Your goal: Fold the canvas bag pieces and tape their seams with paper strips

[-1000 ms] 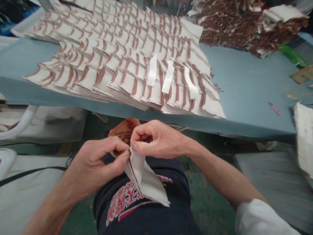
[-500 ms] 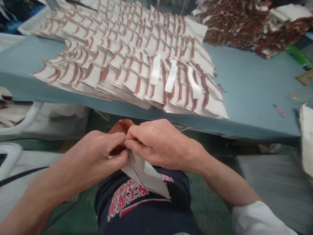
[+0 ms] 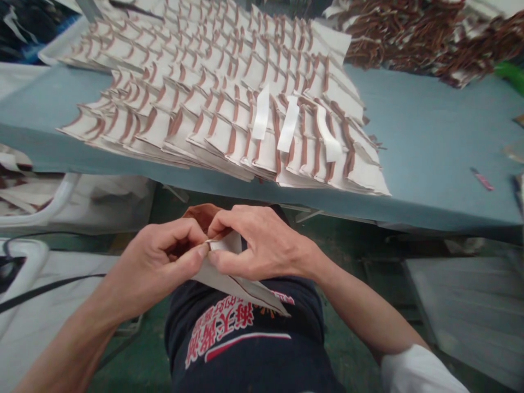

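Between my hands is a folded piece of off-white and brown material (image 3: pixel 223 281), perhaps leather or cloth, held above my lap. My left hand (image 3: pixel 167 256) pinches its seam with thumb and fingers. From the other side my right hand (image 3: pixel 254 243) grips the same seam, thumb and fingertips close to the left thumb. The brown side shows behind the fingers, while the pale flap hangs down over the dark apron (image 3: pixel 241 349) with red lettering. Part of the piece is hidden by my fingers.
Ahead, stacked rows of similar pale pieces with brown edges (image 3: pixel 196 109) cover much of the blue-grey table (image 3: pixel 426 142). White strips (image 3: pixel 289 125) lie on them. A heap of brown scraps (image 3: pixel 405 38) is at back right. A small pink-handled tool (image 3: pixel 482 179) lies on the right.
My right hand's thumb and forefinger have spread apart a little along the seam. The pale flap has turned and hangs narrower. The view has shifted slightly left.
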`<action>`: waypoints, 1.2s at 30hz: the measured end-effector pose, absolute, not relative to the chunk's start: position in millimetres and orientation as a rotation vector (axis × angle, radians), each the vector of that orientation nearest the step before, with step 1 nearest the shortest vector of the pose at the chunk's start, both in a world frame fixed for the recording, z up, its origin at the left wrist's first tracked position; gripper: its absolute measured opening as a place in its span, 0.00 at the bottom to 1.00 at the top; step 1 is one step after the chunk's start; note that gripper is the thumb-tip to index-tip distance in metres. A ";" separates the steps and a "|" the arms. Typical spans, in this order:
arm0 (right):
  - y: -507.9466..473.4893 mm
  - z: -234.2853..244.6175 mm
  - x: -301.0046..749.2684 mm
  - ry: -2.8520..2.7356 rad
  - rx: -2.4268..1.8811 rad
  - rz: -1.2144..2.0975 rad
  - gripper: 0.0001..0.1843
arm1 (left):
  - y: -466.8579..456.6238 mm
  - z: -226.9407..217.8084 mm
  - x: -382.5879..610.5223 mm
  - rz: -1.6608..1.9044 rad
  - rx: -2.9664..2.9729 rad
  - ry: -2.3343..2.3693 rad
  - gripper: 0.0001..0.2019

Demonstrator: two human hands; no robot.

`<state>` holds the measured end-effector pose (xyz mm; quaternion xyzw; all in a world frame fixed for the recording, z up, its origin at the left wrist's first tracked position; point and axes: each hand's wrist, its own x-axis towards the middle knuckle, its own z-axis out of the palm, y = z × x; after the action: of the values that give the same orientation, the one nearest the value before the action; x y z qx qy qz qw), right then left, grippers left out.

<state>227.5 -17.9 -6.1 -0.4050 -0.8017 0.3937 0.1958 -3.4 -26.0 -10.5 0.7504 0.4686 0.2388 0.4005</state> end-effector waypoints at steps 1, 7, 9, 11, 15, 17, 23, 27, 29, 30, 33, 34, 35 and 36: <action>-18.5 -5.6 225.8 -2.242 -1.143 1.102 0.07 | -27.0 -8.8 -1.9 0.603 1.898 1.191 0.15; -20.4 -0.8 220.1 -2.103 -1.243 1.261 0.06 | -30.5 -5.8 0.9 0.663 1.884 1.199 0.15; -21.1 -1.1 220.3 -2.027 -1.235 1.437 0.06 | -30.8 -11.0 -5.7 0.639 1.820 1.158 0.15; -21.7 -3.2 221.1 -1.964 -1.186 1.575 0.05 | -29.9 -16.8 -14.8 0.580 1.752 1.089 0.15; -22.2 -7.5 221.1 -1.984 -1.142 1.619 0.04 | -24.1 -19.7 -30.3 0.425 1.787 0.971 0.15; -21.9 -7.1 220.2 -2.040 -1.167 1.590 0.04 | -20.1 -15.9 -34.1 0.356 1.879 0.930 0.16; -20.0 -2.9 221.0 -2.070 -1.248 1.544 0.05 | -15.7 -6.2 -35.4 0.351 2.101 0.972 0.18; -19.5 -1.6 223.1 -2.087 -1.243 1.532 0.04 | -17.6 -2.8 -28.2 0.305 1.973 1.020 0.15; -19.7 -1.0 223.4 -2.113 -1.235 1.507 0.04 | -17.8 0.5 -21.9 0.292 1.957 1.019 0.14; -19.9 -0.8 223.4 -2.126 -1.231 1.488 0.04 | -17.6 2.2 -18.8 0.304 1.979 1.013 0.14; -20.7 -1.0 223.2 -2.177 -1.227 1.407 0.04 | -16.3 4.9 -12.6 0.326 2.073 1.004 0.13; -21.1 -1.2 223.1 -2.203 -1.232 1.372 0.04 | -15.8 4.8 -11.6 0.313 2.094 1.002 0.13; -21.3 -1.3 223.0 -2.232 -1.239 1.337 0.04 | -15.3 4.4 -10.9 0.296 2.110 1.003 0.12; -21.6 -1.3 223.0 -2.262 -1.248 1.303 0.04 | -14.8 3.8 -10.4 0.275 2.125 1.006 0.11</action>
<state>223.0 -21.6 -1.3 -0.4280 -0.7757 0.4470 0.1237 -10.4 -14.8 3.8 0.8312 0.3935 0.1075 0.3778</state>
